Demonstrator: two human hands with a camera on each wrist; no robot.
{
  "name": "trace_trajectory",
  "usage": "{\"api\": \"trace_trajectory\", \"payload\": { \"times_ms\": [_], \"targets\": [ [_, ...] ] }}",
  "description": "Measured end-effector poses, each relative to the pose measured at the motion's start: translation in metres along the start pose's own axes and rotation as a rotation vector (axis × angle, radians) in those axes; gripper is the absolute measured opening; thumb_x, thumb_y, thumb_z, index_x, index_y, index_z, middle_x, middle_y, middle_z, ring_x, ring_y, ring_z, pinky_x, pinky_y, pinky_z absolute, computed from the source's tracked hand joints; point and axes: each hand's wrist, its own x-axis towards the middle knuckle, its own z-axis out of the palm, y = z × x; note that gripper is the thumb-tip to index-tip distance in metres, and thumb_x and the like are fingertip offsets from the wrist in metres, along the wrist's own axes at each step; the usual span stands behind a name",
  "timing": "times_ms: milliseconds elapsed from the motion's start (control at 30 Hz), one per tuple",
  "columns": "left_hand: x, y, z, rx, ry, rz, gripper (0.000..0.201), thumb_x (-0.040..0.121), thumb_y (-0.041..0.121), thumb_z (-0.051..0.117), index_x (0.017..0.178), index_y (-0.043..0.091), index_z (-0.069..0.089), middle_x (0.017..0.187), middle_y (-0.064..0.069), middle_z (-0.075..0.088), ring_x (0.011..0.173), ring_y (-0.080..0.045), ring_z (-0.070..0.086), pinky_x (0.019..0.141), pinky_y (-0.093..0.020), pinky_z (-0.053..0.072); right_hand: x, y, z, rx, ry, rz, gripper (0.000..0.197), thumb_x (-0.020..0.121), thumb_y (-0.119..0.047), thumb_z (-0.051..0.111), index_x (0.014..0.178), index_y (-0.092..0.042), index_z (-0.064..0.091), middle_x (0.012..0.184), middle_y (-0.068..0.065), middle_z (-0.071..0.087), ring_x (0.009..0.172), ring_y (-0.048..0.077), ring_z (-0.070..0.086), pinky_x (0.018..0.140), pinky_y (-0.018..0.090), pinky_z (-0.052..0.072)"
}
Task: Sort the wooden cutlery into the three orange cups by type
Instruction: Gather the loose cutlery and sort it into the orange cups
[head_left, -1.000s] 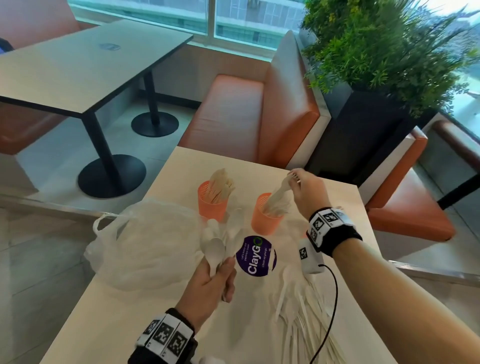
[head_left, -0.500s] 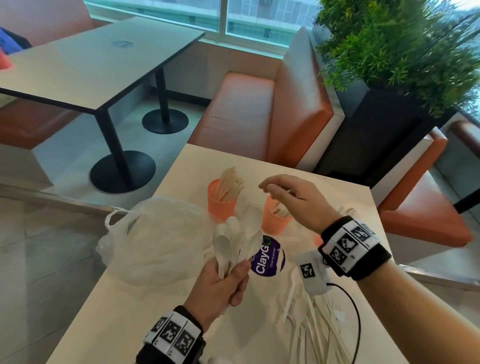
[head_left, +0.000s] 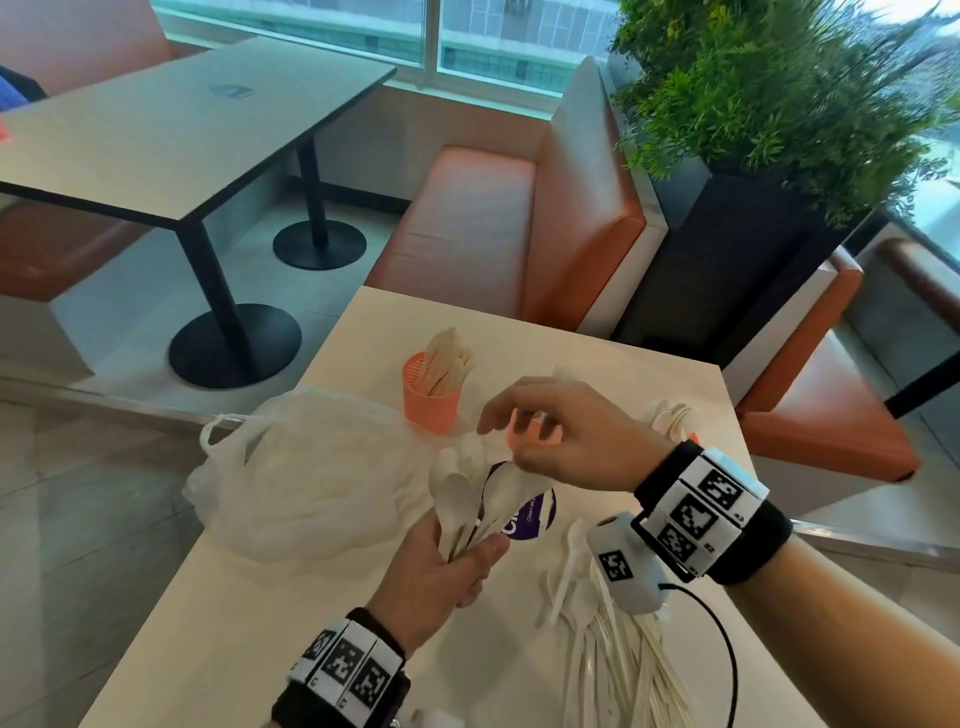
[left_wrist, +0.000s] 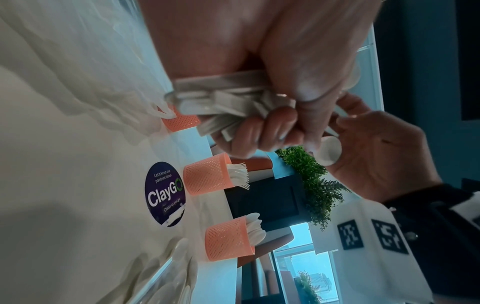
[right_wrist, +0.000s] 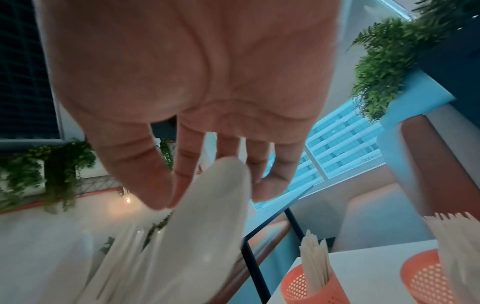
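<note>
Gripping a bunch of pale spoons (head_left: 470, 501) by their handles, the left hand (head_left: 436, 582) has its fingers curled tight around them, bowls fanned upward. The right hand (head_left: 566, 434) reaches in from above with thumb and forefinger closing on the bowl of one spoon in the bunch; its other fingers (right_wrist: 279, 164) hang loosely spread. Whether the pinch is fully made cannot be told.

Just beyond the bunch lies the round purple ClayGo sticker (left_wrist: 166, 194) on the table (head_left: 249, 623). Past the sticker stand three orange cups: the knife cup (head_left: 430, 397) to its far left, the fork cup (left_wrist: 206, 176) right behind it, and the spoon cup (left_wrist: 228, 239) to its right. A crumpled plastic bag (head_left: 306, 473) sits left of the sticker, and a loose pile of cutlery (head_left: 618, 654) lies on its near right.
</note>
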Motion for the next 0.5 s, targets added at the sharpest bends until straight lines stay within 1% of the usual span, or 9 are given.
{"api": "trace_trajectory", "payload": {
  "times_ms": [100,167,267,333,400,433,467,500],
  "targets": [
    [-0.003,0.0,0.002,0.022,-0.01,0.004,0.012,0.088,0.002,0.065,0.091,0.008,0.054,0.057,0.007,0.048,0.048,-0.011,0.038,0.045,-0.026,0.029,0.002,-0.011,0.003,-0.053,-0.038,-0.08,0.016,0.089,-0.025,0.07,0.104,-0.026,0.074,0.091,-0.012,0.063,0.08,0.007,0.06,0.069,0.014,0.047],
    [-0.004,0.001,0.002,0.032,-0.009,0.011,0.013,0.088,0.003,0.066,0.091,0.008,0.054,0.056,0.007,0.048,0.048,-0.011,0.038,0.044,-0.026,0.029,0.004,-0.014,0.006,-0.106,-0.023,-0.113,0.014,0.089,-0.032,0.071,0.099,-0.024,0.076,0.088,-0.012,0.064,0.076,0.008,0.06,0.065,0.013,0.045],
    [-0.005,0.001,-0.001,0.059,-0.005,0.029,0.012,0.087,0.003,0.066,0.09,0.008,0.055,0.056,0.007,0.047,0.047,-0.012,0.038,0.044,-0.025,0.03,0.005,-0.016,0.007,-0.118,-0.009,-0.16,0.007,0.087,-0.029,0.074,0.09,-0.023,0.076,0.085,-0.012,0.065,0.072,0.008,0.059,0.063,0.014,0.044],
    [-0.006,0.0,-0.003,0.073,0.004,0.028,0.011,0.088,0.002,0.066,0.089,0.007,0.056,0.056,0.007,0.047,0.047,-0.011,0.038,0.044,-0.025,0.03,0.006,-0.016,0.007,-0.103,-0.005,-0.173,0.006,0.09,-0.027,0.07,0.091,-0.021,0.074,0.087,-0.013,0.064,0.074,0.006,0.059,0.065,0.013,0.044],
    [-0.007,-0.001,-0.006,0.071,0.017,0.015,0.012,0.088,0.003,0.066,0.088,0.007,0.054,0.055,0.007,0.046,0.047,-0.011,0.038,0.043,-0.025,0.03,0.008,-0.014,0.003,0.016,0.07,-0.123,0.006,0.095,-0.023,0.063,0.096,-0.019,0.067,0.091,-0.012,0.066,0.078,0.006,0.062,0.069,0.015,0.047],
    [-0.007,-0.001,-0.008,0.065,0.024,0.011,0.013,0.088,0.003,0.066,0.087,0.006,0.053,0.056,0.006,0.045,0.046,-0.01,0.038,0.043,-0.024,0.03,0.009,-0.014,-0.001,0.127,0.128,-0.091,0.006,0.097,-0.021,0.059,0.098,-0.017,0.063,0.092,-0.007,0.067,0.077,0.007,0.064,0.07,0.021,0.05],
    [-0.008,-0.002,-0.01,0.063,0.03,0.01,0.014,0.088,0.004,0.066,0.085,0.006,0.052,0.055,0.006,0.044,0.046,-0.01,0.038,0.043,-0.023,0.031,0.011,-0.012,-0.006,0.232,0.205,-0.078,0.005,0.099,-0.018,0.055,0.097,-0.015,0.059,0.091,-0.001,0.068,0.075,0.01,0.065,0.068,0.023,0.051],
    [-0.008,-0.003,-0.013,0.063,0.038,0.012,0.015,0.088,0.005,0.066,0.084,0.006,0.051,0.055,0.005,0.043,0.045,-0.01,0.037,0.043,-0.022,0.031,0.014,-0.011,-0.014,0.306,0.302,-0.083,0.006,0.1,-0.016,0.052,0.096,-0.015,0.056,0.086,0.002,0.068,0.07,0.011,0.064,0.065,0.022,0.049]
  ]
}}
